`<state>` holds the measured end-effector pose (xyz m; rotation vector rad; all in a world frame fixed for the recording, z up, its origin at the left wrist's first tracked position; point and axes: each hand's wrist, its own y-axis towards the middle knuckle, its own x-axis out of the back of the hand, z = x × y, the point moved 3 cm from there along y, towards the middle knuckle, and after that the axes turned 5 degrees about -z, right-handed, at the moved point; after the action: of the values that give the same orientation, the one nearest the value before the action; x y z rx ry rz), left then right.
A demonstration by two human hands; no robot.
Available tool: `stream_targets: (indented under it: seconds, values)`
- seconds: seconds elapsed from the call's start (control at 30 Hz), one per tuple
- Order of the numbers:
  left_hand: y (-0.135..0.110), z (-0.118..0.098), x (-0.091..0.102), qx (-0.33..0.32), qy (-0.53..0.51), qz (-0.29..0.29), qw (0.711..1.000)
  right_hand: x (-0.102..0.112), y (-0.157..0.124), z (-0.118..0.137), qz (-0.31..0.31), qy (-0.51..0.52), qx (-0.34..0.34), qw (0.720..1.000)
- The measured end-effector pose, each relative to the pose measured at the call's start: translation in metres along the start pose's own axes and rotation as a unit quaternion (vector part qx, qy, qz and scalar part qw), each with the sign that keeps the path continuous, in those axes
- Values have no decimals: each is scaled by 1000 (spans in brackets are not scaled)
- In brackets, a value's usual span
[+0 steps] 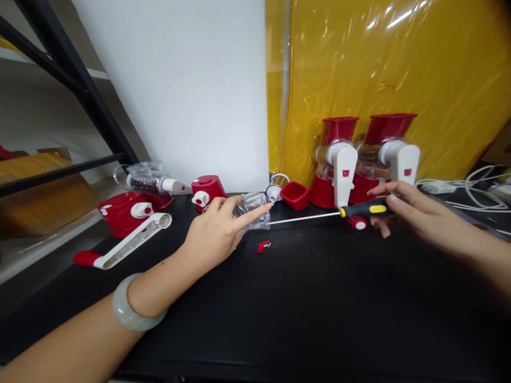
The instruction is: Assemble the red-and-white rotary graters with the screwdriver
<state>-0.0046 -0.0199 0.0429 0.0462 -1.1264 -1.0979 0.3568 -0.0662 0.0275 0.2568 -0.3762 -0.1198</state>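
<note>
My left hand [217,231] rests on a clear plastic housing [255,210] lying on the black table [303,298], fingers laid over it and holding it down. My right hand [403,210] grips the black-and-yellow handle of a screwdriver [361,209]. Its long metal shaft points left, with the tip at the open end of the clear housing. A small red clip [263,246] lies on the table just below the housing. A pale green bangle [131,308] sits on my left wrist.
Two assembled red-and-white rotary graters [337,159] [389,154] stand at the back against yellow plastic sheeting. A red square cup [295,194] and metal drum [276,186] sit beside them. Loose grater parts, a red base [120,213] and a white crank handle [131,242] lie at left. White cables [475,186] trail at right.
</note>
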Motion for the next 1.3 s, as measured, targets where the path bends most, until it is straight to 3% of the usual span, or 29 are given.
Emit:
stream_targets:
  seconds: [0.13, 0.33, 0.53, 0.73, 0.93, 1.1, 1.3]
  values:
    - [0, 0, 1, -1, 0, 0, 1000, -1, -3, 5, -2, 107, 6, 994]
    - [0, -1, 0, 0, -1, -2, 1000, 0, -3, 6, 27, -13, 22, 999]
    - [1, -1, 0, 5, 2, 7, 1000, -2, -3, 4, -22, 166, 12, 986]
    - [0, -2, 1, 13, -1, 20, 1000, -4, -1, 2, 3, 59, 32, 998]
    - [1, -2, 1, 11, 4, 19, 1000, 1, 0, 0, -27, 152, 20, 988]
    - [0, -2, 1, 7, 5, 17, 1000, 0, 0, -1, 10, 38, 37, 999]
    - [0, -2, 1, 5, 5, 19, 1000, 0, 1, -1, -36, 140, 10, 989]
